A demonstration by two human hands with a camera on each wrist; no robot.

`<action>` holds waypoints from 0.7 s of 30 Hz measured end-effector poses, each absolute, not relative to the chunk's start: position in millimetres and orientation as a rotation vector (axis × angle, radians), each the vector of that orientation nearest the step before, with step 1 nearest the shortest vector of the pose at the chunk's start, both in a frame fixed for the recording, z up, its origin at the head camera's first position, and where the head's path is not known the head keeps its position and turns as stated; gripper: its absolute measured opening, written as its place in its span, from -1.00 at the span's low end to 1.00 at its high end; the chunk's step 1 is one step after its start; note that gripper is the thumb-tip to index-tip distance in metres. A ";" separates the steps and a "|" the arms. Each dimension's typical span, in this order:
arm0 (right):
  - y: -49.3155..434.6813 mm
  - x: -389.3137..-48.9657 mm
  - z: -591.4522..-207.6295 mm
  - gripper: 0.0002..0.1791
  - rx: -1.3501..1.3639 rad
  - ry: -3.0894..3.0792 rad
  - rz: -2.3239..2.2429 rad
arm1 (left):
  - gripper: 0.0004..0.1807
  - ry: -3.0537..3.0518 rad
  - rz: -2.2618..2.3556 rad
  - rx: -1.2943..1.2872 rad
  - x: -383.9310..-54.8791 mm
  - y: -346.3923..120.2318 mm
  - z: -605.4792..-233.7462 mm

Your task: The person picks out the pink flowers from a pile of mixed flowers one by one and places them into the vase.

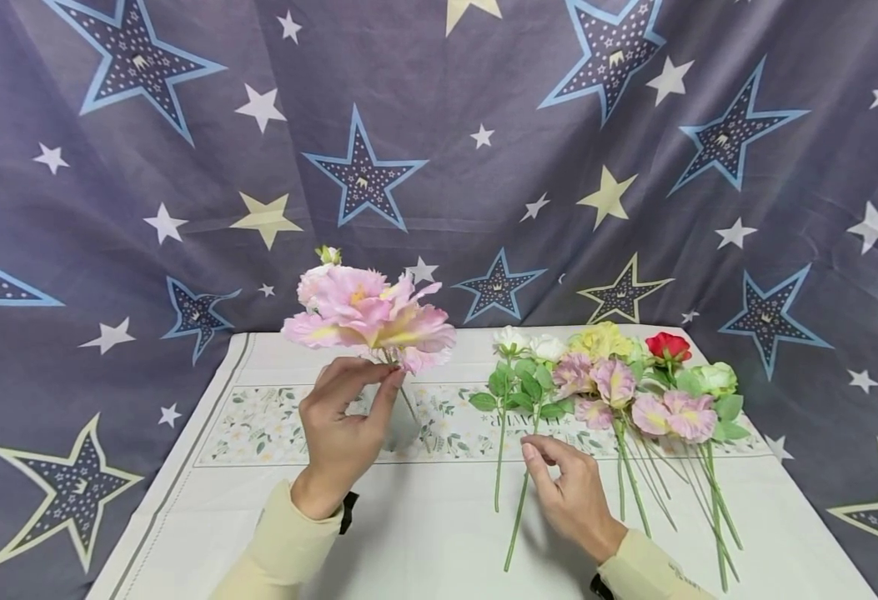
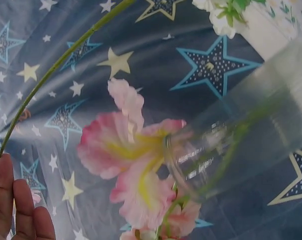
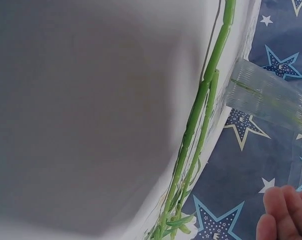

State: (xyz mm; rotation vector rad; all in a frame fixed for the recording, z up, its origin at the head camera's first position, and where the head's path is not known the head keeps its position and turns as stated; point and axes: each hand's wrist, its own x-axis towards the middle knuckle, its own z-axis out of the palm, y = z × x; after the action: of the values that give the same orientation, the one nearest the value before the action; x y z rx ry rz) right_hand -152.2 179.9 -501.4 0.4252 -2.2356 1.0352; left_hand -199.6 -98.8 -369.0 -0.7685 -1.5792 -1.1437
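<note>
My left hand (image 1: 344, 421) pinches a pink flower under its bloom with thumb and fingertips. Its bloom (image 1: 371, 312) overlaps other pink blooms, so I cannot tell exactly where each ends. In the left wrist view a long green stem (image 2: 53, 67) reaches those fingers (image 2: 4, 192). Beside it a clear vase (image 2: 278, 112) holds a stem, with a pink-and-yellow iris (image 2: 140, 157) at its mouth. My right hand (image 1: 574, 492), fingers loosely bent, hovers by the stem of a white rose (image 1: 547, 347); the right wrist view shows its fingers (image 3: 283, 212) holding nothing.
Right of centre lie another white rose (image 1: 510, 339), yellow blooms (image 1: 599, 340), a red rose (image 1: 667, 347), a pale green rose (image 1: 716, 379) and several pink-yellow blooms (image 1: 674, 414). A flower-printed band crosses the white tablecloth (image 1: 423, 533). Star-patterned cloth (image 1: 408, 75) hangs behind.
</note>
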 end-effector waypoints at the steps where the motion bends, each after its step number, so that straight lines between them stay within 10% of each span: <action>1: 179.9 -152.2 -501.4 -0.82 0.425 -2.235 1.038 | -0.96 -1.575 -1.137 -0.767 -200.1 -100.4 -367.2; 21: 180.0 -151.3 -501.7 -0.82 0.415 -2.250 1.029 | -0.76 -1.396 -1.124 -0.651 -200.1 -114.7 -323.5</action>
State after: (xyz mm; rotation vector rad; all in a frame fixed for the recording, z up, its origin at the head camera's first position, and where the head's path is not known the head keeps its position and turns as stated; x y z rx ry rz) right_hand -151.3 180.0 -501.7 0.4147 -2.2499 1.0290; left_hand -200.1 -114.7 -323.5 -0.6511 -1.3963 -1.1239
